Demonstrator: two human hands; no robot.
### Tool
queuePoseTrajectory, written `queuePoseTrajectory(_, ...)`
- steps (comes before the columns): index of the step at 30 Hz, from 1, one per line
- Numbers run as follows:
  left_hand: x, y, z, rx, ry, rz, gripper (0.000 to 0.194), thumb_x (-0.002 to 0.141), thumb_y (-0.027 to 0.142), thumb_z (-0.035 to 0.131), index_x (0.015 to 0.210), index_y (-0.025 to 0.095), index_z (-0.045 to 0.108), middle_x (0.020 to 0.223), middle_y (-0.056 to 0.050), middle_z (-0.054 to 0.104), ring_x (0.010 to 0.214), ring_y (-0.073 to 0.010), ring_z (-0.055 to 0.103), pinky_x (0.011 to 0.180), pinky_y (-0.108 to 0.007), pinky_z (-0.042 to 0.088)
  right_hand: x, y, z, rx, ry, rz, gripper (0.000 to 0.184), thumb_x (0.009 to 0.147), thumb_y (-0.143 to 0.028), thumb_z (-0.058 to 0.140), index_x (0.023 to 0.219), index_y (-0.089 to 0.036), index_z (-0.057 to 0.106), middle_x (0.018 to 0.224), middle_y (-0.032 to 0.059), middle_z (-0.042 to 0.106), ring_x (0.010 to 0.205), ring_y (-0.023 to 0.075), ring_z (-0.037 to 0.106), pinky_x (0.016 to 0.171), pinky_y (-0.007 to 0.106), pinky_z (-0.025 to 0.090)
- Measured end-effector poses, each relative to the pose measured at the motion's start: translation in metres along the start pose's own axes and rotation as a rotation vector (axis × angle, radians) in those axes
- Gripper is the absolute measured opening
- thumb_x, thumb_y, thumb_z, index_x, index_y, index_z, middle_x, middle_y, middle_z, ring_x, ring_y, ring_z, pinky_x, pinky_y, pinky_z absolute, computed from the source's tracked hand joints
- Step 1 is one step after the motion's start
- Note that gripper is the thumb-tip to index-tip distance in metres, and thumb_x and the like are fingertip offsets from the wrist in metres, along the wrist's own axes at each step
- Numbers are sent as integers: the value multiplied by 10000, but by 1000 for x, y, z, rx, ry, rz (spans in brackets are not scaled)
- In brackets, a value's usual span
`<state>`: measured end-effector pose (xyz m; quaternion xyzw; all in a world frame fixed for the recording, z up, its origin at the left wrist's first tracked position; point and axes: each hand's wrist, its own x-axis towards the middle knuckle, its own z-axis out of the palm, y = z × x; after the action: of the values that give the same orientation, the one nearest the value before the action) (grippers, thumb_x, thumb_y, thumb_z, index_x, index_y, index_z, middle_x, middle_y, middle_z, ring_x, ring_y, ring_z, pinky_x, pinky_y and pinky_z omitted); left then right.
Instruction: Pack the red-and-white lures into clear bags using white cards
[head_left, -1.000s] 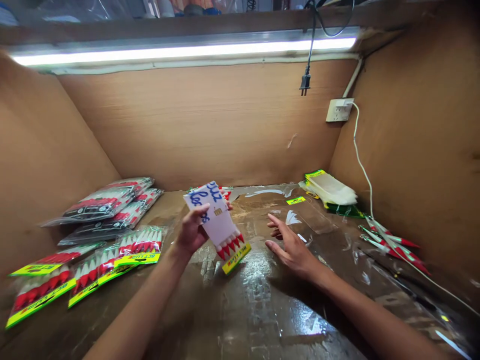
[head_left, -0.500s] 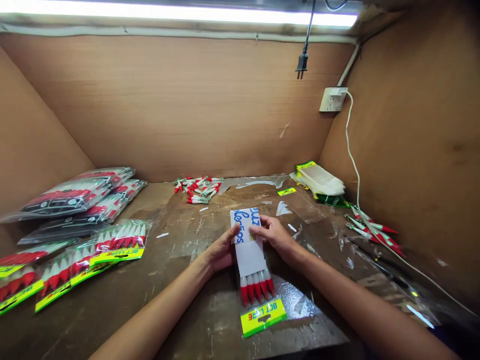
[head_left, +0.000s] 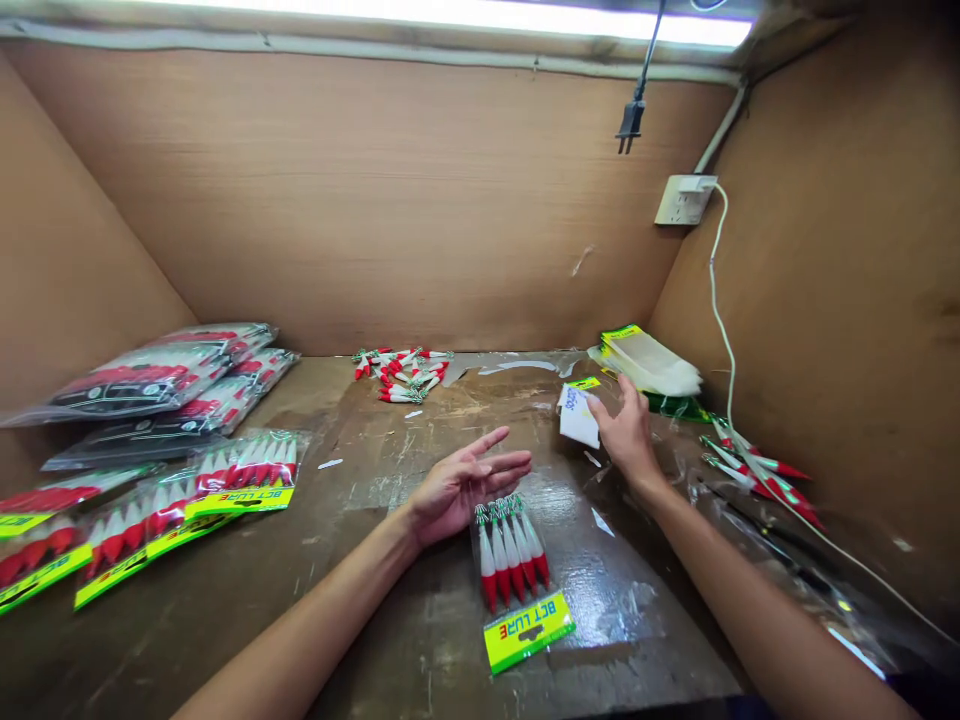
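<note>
A clear packet of red-and-white fishing lures with a yellow-green header card lies on the table in front of me. Beside its far left end, my left hand is open, palm partly up, with its fingers stretched above the lures' green-and-silver ends. Farther right, my right hand has thumb and fingers spread apart. A folded white card with blue writing is by its thumb tip, which seems to touch the card's right edge.
Filled lure packets lie at the left, before stacked larger bags. Loose lures are heaped at the back. A pile of header bags stands back right, near more lures and a white cable. A black plug hangs above.
The white card has left the packet and moved up and right with my right hand, whose fingers have spread. My left hand has opened, and the lures' far ends are uncovered.
</note>
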<state>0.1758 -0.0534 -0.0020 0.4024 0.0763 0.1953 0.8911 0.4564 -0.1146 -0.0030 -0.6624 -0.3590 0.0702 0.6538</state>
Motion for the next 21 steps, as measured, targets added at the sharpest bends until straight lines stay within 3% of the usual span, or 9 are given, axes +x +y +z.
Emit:
queuePoseTrajectory(2,-3,4,3,9,10,40,773,865,27,504,1549,135,160,1402,-204,547,1312,-287,517,1177,-473,215,-16,-10,3,-27,-211,-48,600,800,-570,640,1213,-135,636,1176,150,648,982,256,607,833,372,498)
queuePoseTrajectory(5,-5,5,9,27,43,121,797,853,6,505,1555,138,154,1421,-183,535,1367,-252,455,1199,-420,164,-50,-31,16,93,-759,13,491,911,-577,499,952,-138,716,883,85,693,743,183,586,655,289,462)
queuePoseTrajectory(7,-6,5,13,35,59,160,775,846,3,518,1545,138,212,1435,-165,525,1397,-233,412,1206,-387,148,-68,-43,24,153,-930,25,403,900,-523,569,864,-146,706,802,43,668,704,153,554,651,263,429)
queuePoseTrajectory(11,-7,4,18,29,111,165,657,889,84,565,1501,166,342,1474,-148,486,1391,-242,421,1180,-389,240,-81,-50,33,238,-917,100,286,807,-418,719,771,-137,680,703,-6,607,651,119,501,634,243,385)
queuePoseTrajectory(15,-8,2,12,95,229,18,519,933,319,622,1398,128,493,1356,-208,588,1176,-264,624,1006,-392,458,-77,-40,33,225,-794,194,306,784,-433,730,788,-129,692,646,-21,579,579,101,443,563,236,335)
queuePoseTrajectory(18,-7,-2,3,215,295,-88,456,870,289,716,1274,102,613,1256,-204,658,1009,-212,693,871,-295,518,-75,-34,32,214,-745,228,308,783,-435,727,798,-128,701,644,-18,587,570,99,438,554,236,328)
queuePoseTrajectory(21,-6,-7,-2,249,310,-103,381,874,288,711,1200,95,671,1157,-185,709,932,-185,704,822,-264,529,-77,-32,31,229,-735,246,294,782,-422,730,799,-130,706,660,-14,600,579,97,445,566,234,341)
